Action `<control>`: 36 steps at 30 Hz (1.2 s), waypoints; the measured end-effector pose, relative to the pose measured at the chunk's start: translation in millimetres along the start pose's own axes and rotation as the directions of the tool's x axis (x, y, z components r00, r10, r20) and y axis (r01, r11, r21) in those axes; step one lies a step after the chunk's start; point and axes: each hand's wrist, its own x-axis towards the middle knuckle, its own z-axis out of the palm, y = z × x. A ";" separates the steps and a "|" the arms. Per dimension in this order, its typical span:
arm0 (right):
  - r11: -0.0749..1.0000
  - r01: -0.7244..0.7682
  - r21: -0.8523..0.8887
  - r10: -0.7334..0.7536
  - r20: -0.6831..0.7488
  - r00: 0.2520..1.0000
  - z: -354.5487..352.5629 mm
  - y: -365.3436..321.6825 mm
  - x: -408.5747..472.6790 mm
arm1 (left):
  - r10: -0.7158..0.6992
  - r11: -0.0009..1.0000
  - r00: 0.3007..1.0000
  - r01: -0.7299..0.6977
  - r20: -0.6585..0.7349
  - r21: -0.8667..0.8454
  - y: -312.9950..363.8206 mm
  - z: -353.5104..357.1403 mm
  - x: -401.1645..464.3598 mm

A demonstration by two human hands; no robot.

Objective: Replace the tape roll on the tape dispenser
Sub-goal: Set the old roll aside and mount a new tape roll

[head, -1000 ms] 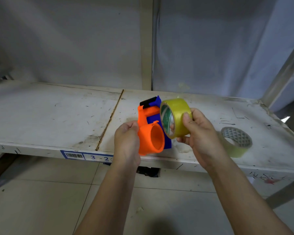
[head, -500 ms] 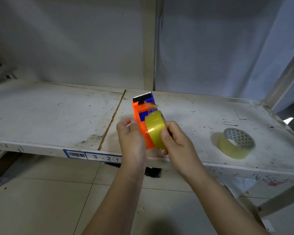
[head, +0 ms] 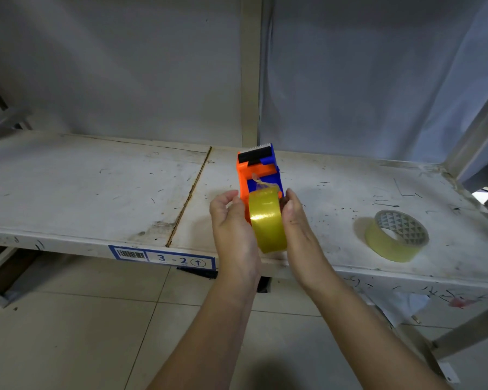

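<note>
An orange and blue tape dispenser [head: 255, 170] with a black roller and a toothed blade at its far end is held above the shelf's front edge. A yellowish tape roll [head: 267, 220] sits on its hub, edge toward me, with a loose crumpled end of tape at the top. My left hand [head: 233, 232] grips the dispenser's orange left side. My right hand [head: 299, 226] presses flat against the roll's right side. Another, thinner tape roll [head: 396, 235] lies flat on the shelf to the right.
The worn white shelf [head: 96, 187] has a seam [head: 189, 195] down its middle and a label reading 3-2 [head: 164, 257] on its front edge. A vertical post [head: 250, 68] rises behind the dispenser. Tiled floor lies below.
The roll went from being held beside the dispenser's orange hub to sitting on it. The dispenser turned so its blade end points away from me.
</note>
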 end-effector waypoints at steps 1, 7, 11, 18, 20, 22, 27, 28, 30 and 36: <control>1.000 0.013 0.000 -0.013 -0.004 1.000 3.5 2.0 -0.7 | -0.006 1.000 1.000 0.006 0.007 -0.017 -0.7 1.3 -2.0; 0.994 -0.047 0.096 0.048 -0.012 0.999 3.1 -8.1 -7.5 | -0.046 0.999 0.988 0.041 0.150 0.035 -0.7 1.9 -7.5; 0.993 -0.038 0.108 0.043 -0.048 0.998 1.7 -2.9 -7.8 | -0.017 0.983 0.966 -0.032 0.259 0.183 3.5 3.1 -9.1; 0.991 0.034 -0.126 -0.047 -0.105 0.993 -3.3 -1.2 -5.0 | 0.074 0.946 0.979 -0.129 0.189 0.297 -2.4 0.7 -7.0; 0.953 0.082 -0.292 -0.119 -0.112 0.987 -6.2 2.4 0.0 | 0.126 0.938 0.985 -0.158 0.120 0.309 -6.0 -0.7 -3.9; 0.927 0.068 -0.369 -0.147 -0.191 0.971 -13.5 1.8 4.8 | 0.150 0.931 0.984 -0.174 0.098 0.321 -8.0 -1.3 -1.6; 0.984 -0.177 -0.002 0.170 -0.276 0.946 -33.6 8.3 13.6 | 0.149 0.929 0.985 -0.170 0.087 0.329 -6.1 1.9 -6.1; 0.955 -0.264 0.138 0.289 -0.210 0.934 -34.1 9.2 14.6 | 0.149 0.929 0.985 -0.170 0.087 0.329 -5.7 3.0 -7.9; 0.862 -0.381 0.334 0.420 -0.052 0.906 -32.9 7.7 15.7 | 0.156 0.929 0.984 -0.176 0.087 0.327 -5.3 4.2 -9.6; 0.854 -0.385 0.351 0.402 0.024 0.915 -28.4 1.2 14.1 | 0.133 0.928 0.987 -0.157 0.094 0.339 -6.3 4.0 -5.7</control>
